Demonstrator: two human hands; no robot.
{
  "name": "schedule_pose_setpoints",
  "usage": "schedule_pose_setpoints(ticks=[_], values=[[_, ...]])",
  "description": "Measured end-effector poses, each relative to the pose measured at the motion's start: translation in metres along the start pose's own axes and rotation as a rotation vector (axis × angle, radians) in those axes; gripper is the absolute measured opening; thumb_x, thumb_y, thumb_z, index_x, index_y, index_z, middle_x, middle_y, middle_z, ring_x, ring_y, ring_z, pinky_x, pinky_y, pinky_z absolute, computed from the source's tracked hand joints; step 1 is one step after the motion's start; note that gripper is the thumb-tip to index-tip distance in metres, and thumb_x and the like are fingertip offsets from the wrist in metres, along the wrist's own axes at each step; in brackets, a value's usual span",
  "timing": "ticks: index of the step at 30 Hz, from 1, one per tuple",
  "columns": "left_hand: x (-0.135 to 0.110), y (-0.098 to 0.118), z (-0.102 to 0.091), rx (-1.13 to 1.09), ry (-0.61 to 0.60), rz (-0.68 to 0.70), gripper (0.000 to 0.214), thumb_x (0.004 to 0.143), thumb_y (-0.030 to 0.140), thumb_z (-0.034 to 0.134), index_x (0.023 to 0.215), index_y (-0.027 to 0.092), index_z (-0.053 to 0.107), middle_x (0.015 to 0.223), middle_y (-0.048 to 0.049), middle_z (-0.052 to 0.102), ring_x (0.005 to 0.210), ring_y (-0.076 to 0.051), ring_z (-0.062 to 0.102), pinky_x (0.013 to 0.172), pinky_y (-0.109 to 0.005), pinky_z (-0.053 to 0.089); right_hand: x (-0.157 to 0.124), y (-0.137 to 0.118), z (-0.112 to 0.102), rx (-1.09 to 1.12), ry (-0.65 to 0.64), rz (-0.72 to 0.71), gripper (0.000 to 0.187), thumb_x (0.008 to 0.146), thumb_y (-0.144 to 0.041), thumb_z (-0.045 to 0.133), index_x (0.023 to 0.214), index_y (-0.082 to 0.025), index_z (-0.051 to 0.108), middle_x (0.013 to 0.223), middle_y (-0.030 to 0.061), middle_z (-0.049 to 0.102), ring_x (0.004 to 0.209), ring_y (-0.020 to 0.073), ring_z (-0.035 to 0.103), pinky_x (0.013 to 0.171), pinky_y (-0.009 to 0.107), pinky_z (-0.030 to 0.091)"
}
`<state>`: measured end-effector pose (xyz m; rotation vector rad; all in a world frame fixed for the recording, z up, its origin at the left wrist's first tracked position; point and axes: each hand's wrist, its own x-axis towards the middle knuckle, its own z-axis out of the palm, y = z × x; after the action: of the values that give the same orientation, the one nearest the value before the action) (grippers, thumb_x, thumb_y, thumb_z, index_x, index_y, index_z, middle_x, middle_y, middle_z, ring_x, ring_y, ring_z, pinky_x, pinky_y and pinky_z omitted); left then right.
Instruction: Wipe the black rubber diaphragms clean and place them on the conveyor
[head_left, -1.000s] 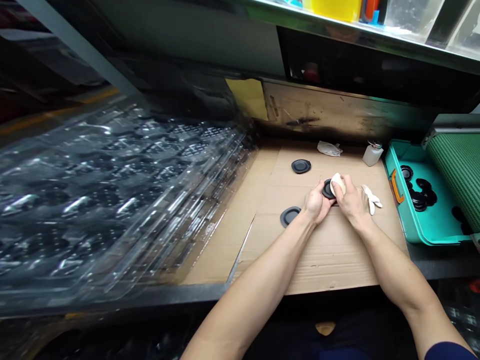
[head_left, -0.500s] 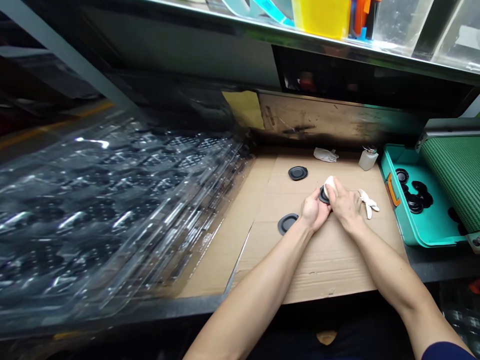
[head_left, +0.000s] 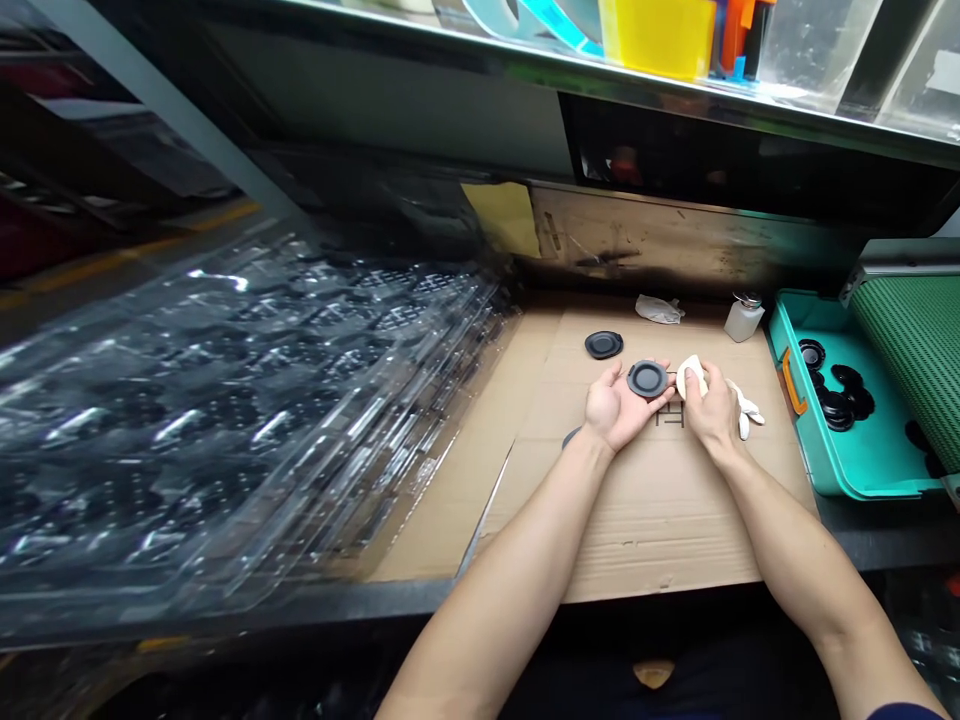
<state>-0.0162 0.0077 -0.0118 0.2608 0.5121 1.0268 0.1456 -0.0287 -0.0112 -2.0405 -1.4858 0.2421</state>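
My left hand (head_left: pixel 615 408) holds a round black rubber disc (head_left: pixel 646 379) at its fingertips, palm turned up, over the brown cardboard sheet (head_left: pixel 660 500). Just right of it my right hand (head_left: pixel 711 410) is closed on a small white cloth (head_left: pixel 691 378). A second black disc (head_left: pixel 604 345) lies on the cardboard behind the hands. Part of a third disc (head_left: pixel 570 438) shows at my left wrist, mostly hidden by it.
A stack of clear plastic blister trays (head_left: pixel 225 400) fills the left. A teal bin (head_left: pixel 840 440) with several black discs stands at the right, beside a green ribbed belt (head_left: pixel 919 350). A small white bottle (head_left: pixel 742 318) and a crumpled cloth (head_left: pixel 658 309) sit at the back. A shelf (head_left: pixel 675 70) hangs overhead.
The hands have come apart: the right hand lifted the cloth off the disc and moved right. The left hand turned the disc up, so its face shows.
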Motion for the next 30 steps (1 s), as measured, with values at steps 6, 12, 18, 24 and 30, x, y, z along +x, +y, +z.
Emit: schedule_pose_setpoints(ticks=[6,12,18,24,30], values=[[-0.008,0.009,0.002,-0.090,0.001,0.010,0.044,0.100,0.024,0.036,0.131,0.011,0.065,0.133,-0.0190,0.071,0.126,-0.032,0.068,0.099,-0.051,0.060,0.000,0.002,0.003,-0.042,-0.077,-0.008,0.046,0.106,-0.055,0.041,0.134,-0.026,0.063,0.121,0.0083,0.077,0.111,0.0266,0.070,0.093,0.035,0.050],[-0.011,0.014,0.007,-0.138,0.001,-0.016,0.048,0.105,0.023,0.035,0.145,0.005,0.055,0.132,-0.0217,0.070,0.127,-0.030,0.068,0.092,-0.038,0.065,-0.001,0.000,0.002,-0.091,-0.098,-0.045,0.047,0.106,-0.056,0.041,0.134,-0.026,0.064,0.118,0.0083,0.077,0.110,0.0271,0.070,0.092,0.035,0.049],[-0.013,0.013,0.011,-0.108,0.003,-0.018,0.046,0.110,0.030,0.033,0.145,0.011,0.055,0.129,-0.0209,0.071,0.127,-0.031,0.069,0.089,-0.038,0.066,-0.002,-0.002,0.000,-0.132,-0.116,-0.060,0.045,0.106,-0.054,0.041,0.132,-0.026,0.066,0.115,0.0093,0.078,0.108,0.0283,0.071,0.091,0.037,0.049],[-0.017,0.017,0.015,-0.097,-0.015,-0.037,0.046,0.110,0.042,0.036,0.142,0.017,0.059,0.130,-0.0205,0.070,0.124,-0.031,0.070,0.073,-0.028,0.067,-0.001,-0.003,0.001,-0.168,-0.123,-0.067,0.045,0.105,-0.056,0.043,0.131,-0.027,0.067,0.114,0.0092,0.077,0.108,0.0287,0.070,0.092,0.038,0.049],[-0.017,0.019,0.015,-0.137,0.021,-0.085,0.053,0.110,0.043,0.032,0.141,0.007,0.056,0.133,-0.0270,0.067,0.122,-0.033,0.071,0.065,-0.026,0.067,0.001,0.000,0.003,-0.194,-0.137,-0.060,0.049,0.105,-0.058,0.042,0.134,-0.027,0.066,0.115,0.0104,0.077,0.109,0.0289,0.069,0.093,0.039,0.049]])
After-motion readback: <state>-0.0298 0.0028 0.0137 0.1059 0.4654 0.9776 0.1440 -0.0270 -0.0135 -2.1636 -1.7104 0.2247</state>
